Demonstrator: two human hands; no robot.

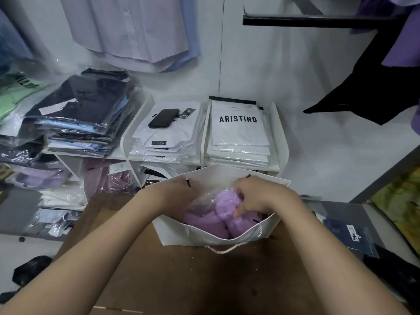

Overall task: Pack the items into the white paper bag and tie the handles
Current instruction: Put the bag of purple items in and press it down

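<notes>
The fingers [244, 202] of the right hand [256, 194] are curling round the purple shirt [213, 218] in its clear wrap and gripping it. The fingers of the left hand [179, 193] are hiding down inside the bag, so I cannot tell if they are holding anything. The purple shirt is sitting in the white paper bag [204, 234], bunched up near the top. The bag is standing open on a brown cardboard box [204, 280], with one rope handle [223, 250] hanging over the near side.

I am thinking a hard push could tear the thin paper or tip the bag over. The slippery wrap could slide out of the grip. If the shirt is too puffy, the handles may not meet for tying.

A black phone [163, 118] is lying on a pile of white shirts [159, 142]. ARISTINO packs [238, 133] are sitting beside it, and dark shirts in plastic [79, 110] are piling up on the left. The white shelf [280, 142] is standing just behind the bag, crowding its far side.
</notes>
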